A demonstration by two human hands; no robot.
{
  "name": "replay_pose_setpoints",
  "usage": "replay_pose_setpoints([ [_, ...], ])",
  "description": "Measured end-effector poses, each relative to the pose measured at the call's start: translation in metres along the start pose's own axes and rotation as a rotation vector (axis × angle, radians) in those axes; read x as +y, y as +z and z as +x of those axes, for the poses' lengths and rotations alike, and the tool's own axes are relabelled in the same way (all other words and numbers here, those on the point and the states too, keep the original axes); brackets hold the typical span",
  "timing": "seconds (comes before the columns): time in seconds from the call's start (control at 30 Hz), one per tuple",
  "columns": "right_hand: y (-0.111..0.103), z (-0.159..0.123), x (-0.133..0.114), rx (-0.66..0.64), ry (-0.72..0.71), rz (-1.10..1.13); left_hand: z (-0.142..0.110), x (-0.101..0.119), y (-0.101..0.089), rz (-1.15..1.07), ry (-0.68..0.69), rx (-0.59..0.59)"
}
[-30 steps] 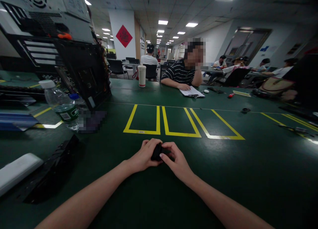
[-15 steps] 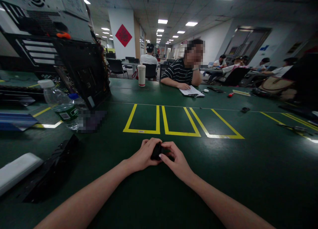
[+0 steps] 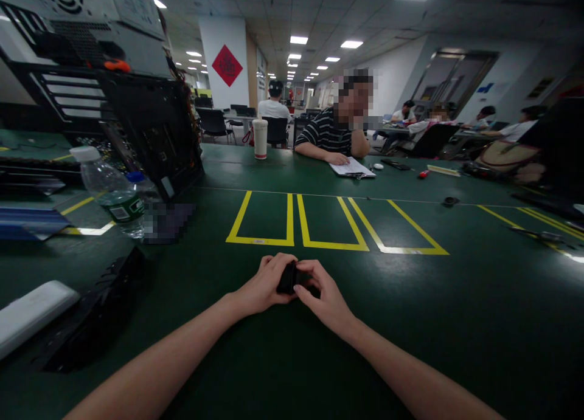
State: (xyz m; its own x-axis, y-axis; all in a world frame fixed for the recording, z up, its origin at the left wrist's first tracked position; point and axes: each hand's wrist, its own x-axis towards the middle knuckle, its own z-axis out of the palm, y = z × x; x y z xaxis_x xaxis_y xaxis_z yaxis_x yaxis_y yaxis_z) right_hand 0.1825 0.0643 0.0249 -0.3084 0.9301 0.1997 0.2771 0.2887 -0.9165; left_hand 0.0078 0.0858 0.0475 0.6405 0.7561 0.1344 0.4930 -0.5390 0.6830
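Observation:
Just in front of the yellow tape outlines, a small black box-like object (image 3: 287, 279) is held low over the green table. My left hand (image 3: 267, 281) is closed around its left side, with fingers over the top and thumb below. My right hand (image 3: 322, 292) curves in from the right, its thumb and fingertips at the object's right edge. A gap shows between that thumb and the bent fingers. Fingers cover much of the object, so I cannot tell its exact kind.
Three yellow tape outlines (image 3: 335, 246) lie ahead on the table (image 3: 410, 335). At left stand an opened computer case (image 3: 150, 128) and a plastic bottle (image 3: 121, 201), near a black part (image 3: 98, 313) and white block (image 3: 36, 313). A person sits opposite with a clipboard (image 3: 353, 168).
My hands and the black object stay almost in place; the right thumb has shifted very slightly. The person opposite has moved their head a little to the left.

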Motion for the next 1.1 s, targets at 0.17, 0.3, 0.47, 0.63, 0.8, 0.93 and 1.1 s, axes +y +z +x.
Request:
replay_pose_setpoints([
  [0.17,0.001,0.001,0.001,0.036,0.012,-0.014,0.001,0.001,0.0,0.006,0.007,0.011],
  [0.3,0.001,0.001,0.0,0.02,0.091,-0.008,0.001,0.001,0.0,-0.002,-0.016,0.001],
  [0.47,0.0,0.001,-0.004,-0.034,0.082,-0.027,0.001,-0.001,0.0,0.012,-0.009,0.0],
  [0.63,0.0,0.001,0.002,0.022,-0.023,-0.014,0.002,-0.005,0.004,0.035,0.038,0.03],
  [0.8,0.0,0.002,0.003,0.053,0.01,-0.029,0.002,-0.003,0.004,0.032,0.025,0.026],
  [0.93,0.0,0.001,-0.002,0.017,0.106,-0.037,0.0,0.0,0.001,0.024,0.003,0.011],
  [1.1,0.0,-0.001,-0.006,-0.016,0.086,-0.037,0.0,0.001,-0.001,0.008,-0.013,0.001],
])
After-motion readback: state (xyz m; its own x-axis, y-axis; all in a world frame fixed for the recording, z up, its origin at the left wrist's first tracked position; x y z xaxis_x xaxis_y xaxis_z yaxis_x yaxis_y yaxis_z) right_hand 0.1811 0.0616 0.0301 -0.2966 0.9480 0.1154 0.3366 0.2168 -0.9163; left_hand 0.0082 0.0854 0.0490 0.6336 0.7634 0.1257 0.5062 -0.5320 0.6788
